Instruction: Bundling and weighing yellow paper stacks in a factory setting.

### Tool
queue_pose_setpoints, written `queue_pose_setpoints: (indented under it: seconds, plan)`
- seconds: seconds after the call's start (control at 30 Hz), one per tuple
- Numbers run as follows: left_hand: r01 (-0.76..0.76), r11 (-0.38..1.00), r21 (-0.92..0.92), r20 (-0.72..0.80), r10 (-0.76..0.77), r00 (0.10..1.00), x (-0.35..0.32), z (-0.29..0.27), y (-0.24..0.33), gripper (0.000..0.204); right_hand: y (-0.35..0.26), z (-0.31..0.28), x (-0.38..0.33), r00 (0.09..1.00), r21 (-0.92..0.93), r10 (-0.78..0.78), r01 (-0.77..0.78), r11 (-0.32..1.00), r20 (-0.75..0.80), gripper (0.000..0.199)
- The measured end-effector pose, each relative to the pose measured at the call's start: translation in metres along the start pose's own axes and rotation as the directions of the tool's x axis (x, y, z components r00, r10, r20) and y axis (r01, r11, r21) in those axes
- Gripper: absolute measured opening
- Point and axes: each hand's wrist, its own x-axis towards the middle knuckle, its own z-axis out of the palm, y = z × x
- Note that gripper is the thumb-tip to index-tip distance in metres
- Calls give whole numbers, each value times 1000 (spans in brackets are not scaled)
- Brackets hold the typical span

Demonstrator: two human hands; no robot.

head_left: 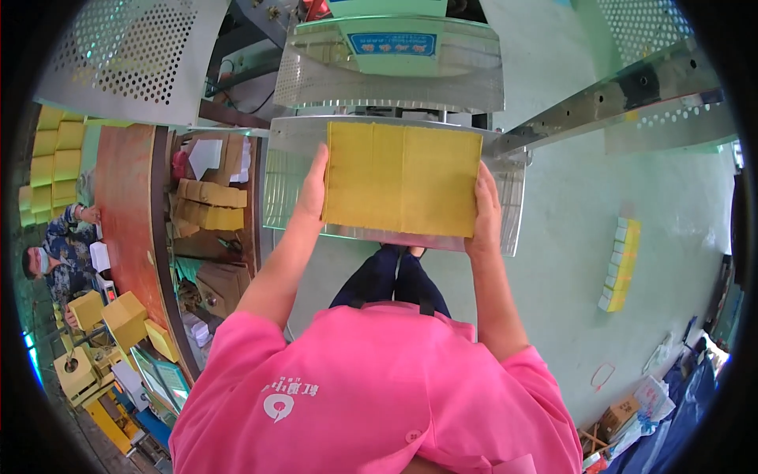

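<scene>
My grip, left hand (314, 186) and right hand (487, 207), presses the short edges of a yellow cardboard piece (403, 180), its long axis running left to right between them, over a metal platform (509, 193).

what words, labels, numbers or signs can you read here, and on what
Pink cloth shirt: white characters and logo, upside down; not copied here.
Blue rectangular sign on a pale green panel: lettering too blurred to read.
Brown cardboard box, lower right: print too small to read.
Yellow rectangular slab: none visible.
</scene>
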Motion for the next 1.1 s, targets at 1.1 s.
queue_pose_setpoints:
  seconds: [1.1]
  plan:
    - [-205,977,50,250,187,950,83,22,52,72,-13,34,102,994,-45,-82,85,995,66,55]
